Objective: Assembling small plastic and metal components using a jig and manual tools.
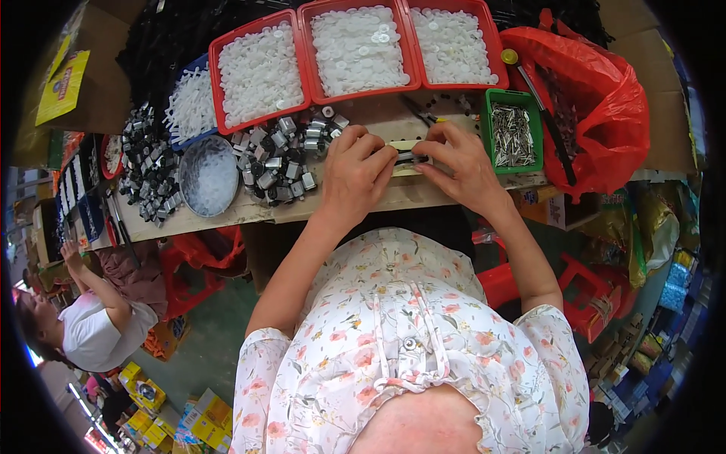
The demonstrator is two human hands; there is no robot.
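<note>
My left hand [357, 172] and my right hand [460, 168] meet over a pale yellow block [404, 144] at the table's near edge. Both have fingers curled in a pinch at the two ends of a small dark, narrow part [408, 157], which has a lighter shiny section. Fingertips cover much of it, so its exact kind stays unclear. Close to my left hand lies a heap of small silver and black metal pieces [278, 160]. A green tray [539, 148] of slim metal pins stands to the right of my right hand.
Three red trays [308, 57] of white plastic pieces line the back. At left are a round metal bowl [183, 189], a blue tray [176, 142] and more metal pieces [147, 170]. Pliers [423, 111] lie beyond my hands; a red bag [605, 106] stands right. Another person [106, 321] sits left.
</note>
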